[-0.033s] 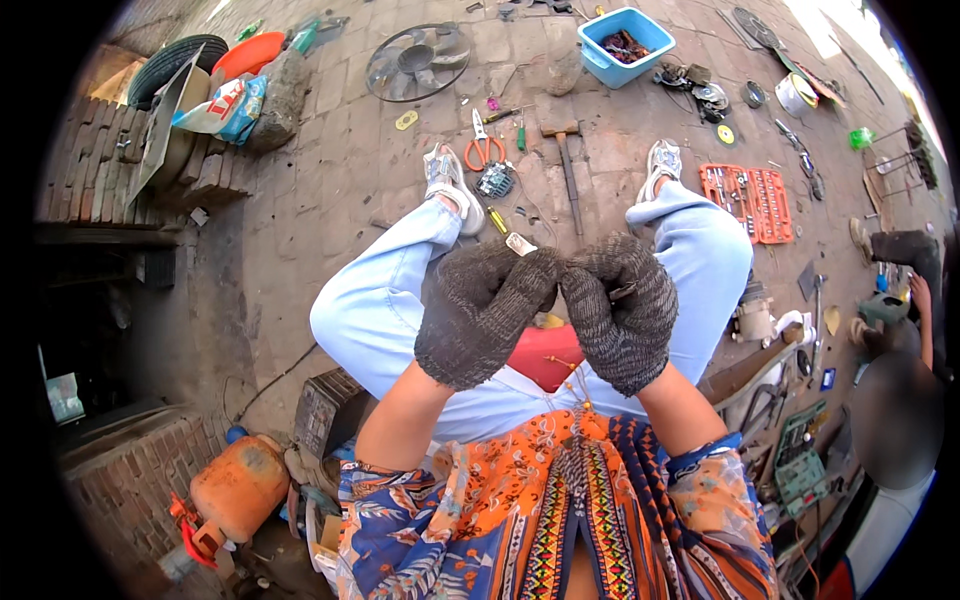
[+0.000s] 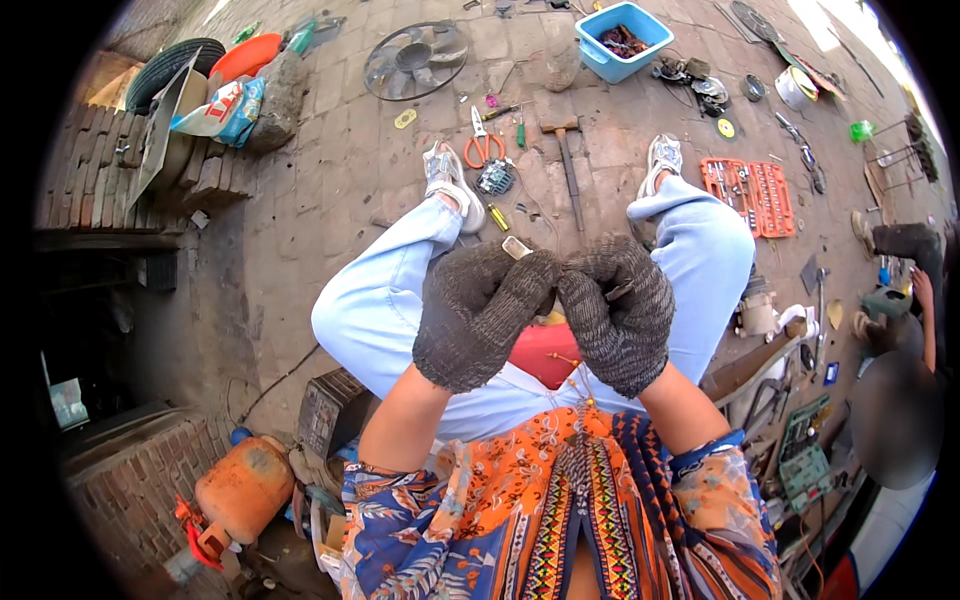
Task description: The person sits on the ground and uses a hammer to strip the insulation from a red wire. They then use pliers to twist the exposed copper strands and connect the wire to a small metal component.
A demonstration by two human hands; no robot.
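Observation:
In dark grey knit gloves, my left hand (image 2: 478,318) and my right hand (image 2: 622,318) meet in front of my lap, fingertips almost touching. The left fingers are closed on a small pale, silvery-white piece (image 2: 515,247) that sticks out above them; its kind is unclear. My right fingers are pinched together, and whatever lies between them is hidden. Past my hands on the brick ground are a hammer (image 2: 568,170), orange-handled shears (image 2: 482,142), a small electronic part (image 2: 496,178) and a yellow-black screwdriver (image 2: 498,218).
An orange socket set (image 2: 748,197) lies beyond my right knee. Farther off are a fan wheel (image 2: 415,60) and a blue basin (image 2: 625,45) with scraps in it. An orange tank (image 2: 245,485) stands at left. Another person's arm (image 2: 926,315) shows at the right edge.
The pale piece in my left fingers has tilted slightly and shows a different side. Both hands stay nearly in place.

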